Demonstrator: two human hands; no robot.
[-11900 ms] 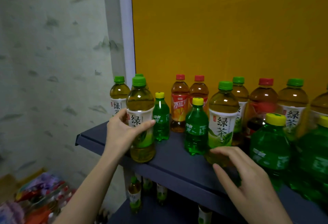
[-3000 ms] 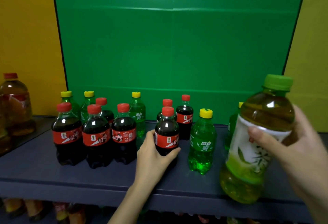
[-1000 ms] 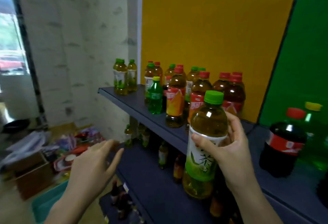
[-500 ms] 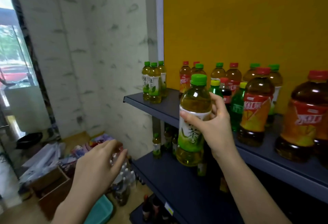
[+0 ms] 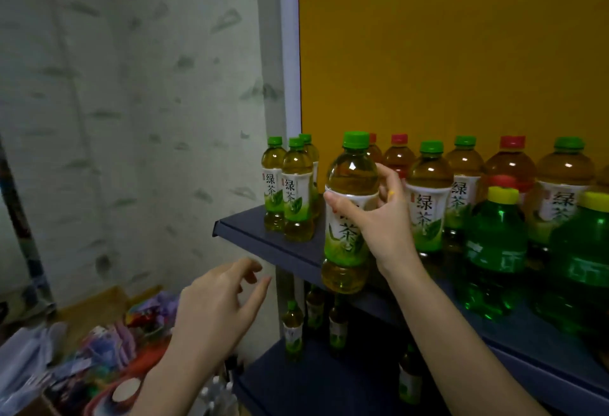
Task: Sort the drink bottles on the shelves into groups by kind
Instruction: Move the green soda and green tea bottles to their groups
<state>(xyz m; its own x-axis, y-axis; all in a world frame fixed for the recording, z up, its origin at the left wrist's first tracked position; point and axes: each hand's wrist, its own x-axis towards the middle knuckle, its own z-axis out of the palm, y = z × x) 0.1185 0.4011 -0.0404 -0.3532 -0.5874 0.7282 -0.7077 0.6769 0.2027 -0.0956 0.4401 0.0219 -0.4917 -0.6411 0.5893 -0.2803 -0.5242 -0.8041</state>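
Well, yellow back panel (image 5: 461, 53): fills the space behind the upper shelf; its left edge meets a white upright post (image 5: 290, 53).
Wall (image 5: 131, 86): pale and marked, left of the post, with open air between it and the shelf's left end.
Upper shelf (image 5: 253, 234): dark blue. The left corner and front strip are bare; the right part is crowded almost to the front edge.
Lower shelf (image 5: 313, 382): dark blue and juts further forward. Small bottles (image 5: 293, 330) stand toward its back, with bare surface in front of them.
Floor clutter (image 5: 99, 349): blurred bags and packets at lower left, under the left hand.
Green soda bottles (image 5: 494, 250): two with yellow caps, front right on the upper shelf.
Back row (image 5: 510, 165): green-capped and red-capped tea bottles packed side by side along the panel.
Green tea bottle (image 5: 351, 178): upright, held in the air at the upper shelf's front edge, its base hanging lower than that edge.
Trio of green tea bottles (image 5: 296, 191): close together at the shelf's left end, with bare shelf in front and to their left.
Right hand (image 5: 385, 221): wraps the green tea bottle at its label, thumb in front.
Left hand (image 5: 217, 303): holds nothing, fingers loosely bent, in open air left of and below the shelf's corner.
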